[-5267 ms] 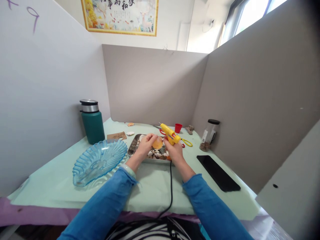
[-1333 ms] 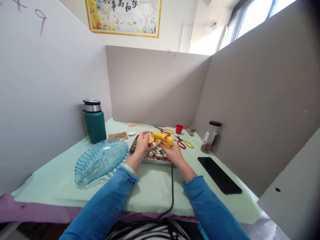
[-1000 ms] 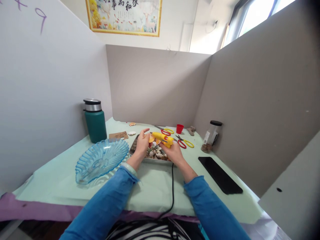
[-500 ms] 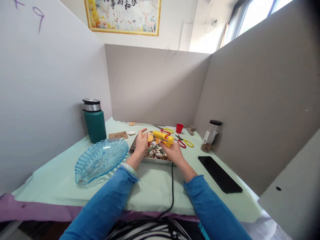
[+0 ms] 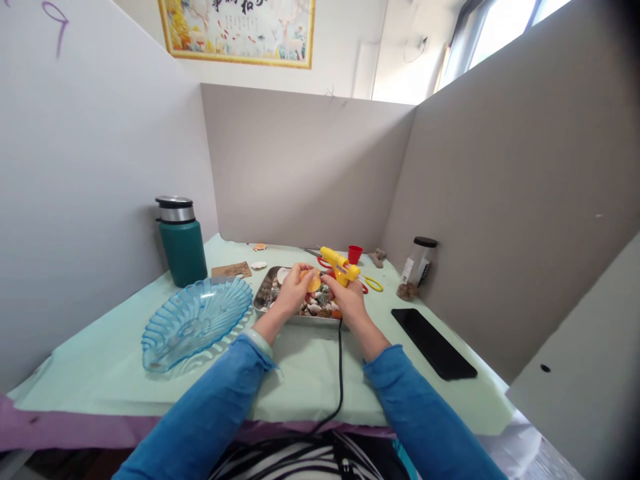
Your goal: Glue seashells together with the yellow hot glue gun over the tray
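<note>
My left hand (image 5: 293,291) is closed on an orange seashell (image 5: 314,283), pinched by its edge above a metal tray (image 5: 259,301). Several shells and small stones (image 5: 316,305) fill that tray. A yellow glue gun (image 5: 341,265) is gripped in my right hand (image 5: 349,298), its nozzle tilted up and to the left, away from the shell. From the gun's grip a black cord (image 5: 341,373) runs down over the table's front edge. The fingertips of both hands are close together, and whether the right ones touch the shell I cannot tell.
On the left are a blue shell-shaped dish (image 5: 197,327) and a green bottle (image 5: 183,250). Behind the tray lie scissors (image 5: 374,283), a red cup (image 5: 355,254) and a cardboard piece (image 5: 231,269). A jar (image 5: 417,267) and black phone (image 5: 433,343) are on the right. Partitions enclose the table.
My hands have come together over the tray. The glue gun has turned more upright, its nozzle now higher and aimed away from the orange shell. The view has shifted slightly.
</note>
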A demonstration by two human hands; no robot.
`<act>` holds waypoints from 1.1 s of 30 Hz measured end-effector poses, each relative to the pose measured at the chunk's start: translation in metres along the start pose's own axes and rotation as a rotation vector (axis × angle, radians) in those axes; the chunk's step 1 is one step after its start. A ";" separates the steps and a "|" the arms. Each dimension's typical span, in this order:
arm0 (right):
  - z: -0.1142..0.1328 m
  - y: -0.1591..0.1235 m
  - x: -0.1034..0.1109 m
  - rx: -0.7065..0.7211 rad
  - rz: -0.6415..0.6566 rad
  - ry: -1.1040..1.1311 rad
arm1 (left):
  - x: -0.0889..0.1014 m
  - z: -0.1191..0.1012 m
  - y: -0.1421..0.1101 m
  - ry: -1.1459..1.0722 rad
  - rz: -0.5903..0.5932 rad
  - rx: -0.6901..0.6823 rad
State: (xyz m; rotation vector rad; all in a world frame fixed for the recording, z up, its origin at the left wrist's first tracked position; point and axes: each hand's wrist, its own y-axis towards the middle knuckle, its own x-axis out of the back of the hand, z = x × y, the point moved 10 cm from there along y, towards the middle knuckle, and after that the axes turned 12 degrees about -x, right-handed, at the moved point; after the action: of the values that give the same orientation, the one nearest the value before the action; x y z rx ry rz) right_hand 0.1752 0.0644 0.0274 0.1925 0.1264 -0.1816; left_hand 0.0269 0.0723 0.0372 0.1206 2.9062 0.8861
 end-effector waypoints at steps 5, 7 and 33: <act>-0.003 0.001 -0.001 -0.012 0.009 0.002 | -0.003 0.003 0.001 0.017 0.042 -0.010; -0.005 0.002 -0.001 -0.018 0.016 -0.020 | -0.004 0.006 0.002 -0.010 0.048 -0.013; -0.003 0.000 -0.003 -0.021 0.042 0.037 | -0.017 0.007 -0.003 -0.112 0.163 0.072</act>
State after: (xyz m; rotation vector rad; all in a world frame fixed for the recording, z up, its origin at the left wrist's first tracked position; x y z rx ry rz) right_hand 0.1719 0.0660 0.0247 0.1774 0.1607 -0.1351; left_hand 0.0445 0.0718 0.0309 0.4043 2.8555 0.7692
